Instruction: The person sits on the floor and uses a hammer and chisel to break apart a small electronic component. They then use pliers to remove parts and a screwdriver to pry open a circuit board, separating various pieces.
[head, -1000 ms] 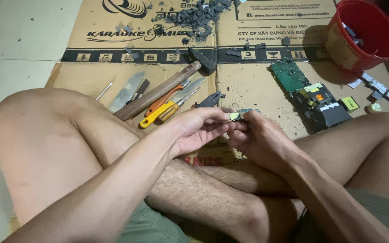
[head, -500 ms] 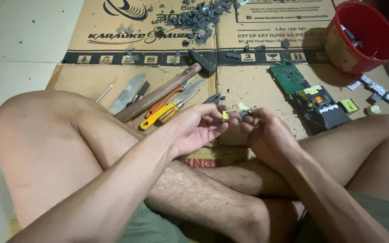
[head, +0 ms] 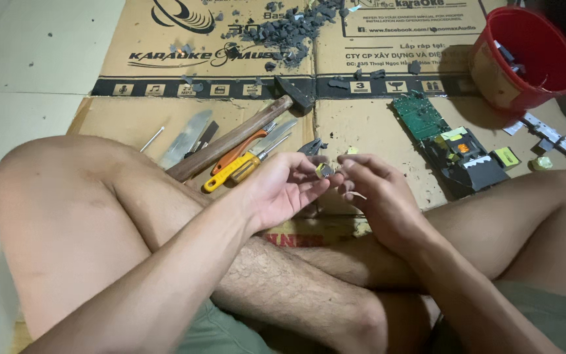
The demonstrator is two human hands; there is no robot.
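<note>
1. The flattened cardboard sheet (head: 375, 131), matt brown with dark printing, is spread over pale floor tiles (head: 27, 59) and carries everything; its soft, creased surface could let small bits roll into the fold line at 12 o'clock.
2. A red plastic bucket (head: 492, 78), round and smooth-walled, stands at 2 o'clock and is seen to hold scraps; it is well apart from the hands.
3. A hammer (head: 230, 141) with a long wooden handle and dark metal head lies at 11 o'clock, beside orange-and-yellow-handled pliers (head: 230, 167) and flat metal blades (head: 188, 134). A shifted knee could knock these.
4. A green circuit board (head: 419, 117) joined to a black casing with yellow parts (head: 466, 160) lies at 2 o'clock.
5. A heap of dark grey, jagged rubble (head: 296, 29) is scattered at 12 o'clock; sharp crumbs could be pressed into bare legs.
6. The left hand (head: 283, 190) is held palm up, half open, fingers curled toward the piece.
7. The right hand (head: 375, 190) is loosely closed, its fingertips meeting the left's.
8. The small greyish component (head: 325, 171), blocky with a yellowish edge, is pinched between both hands above the crossed legs, at the centre. Its smallness and hard, smooth faces suggest it could slip and be lost among the legs; which hand carries it most cannot be told.
</note>
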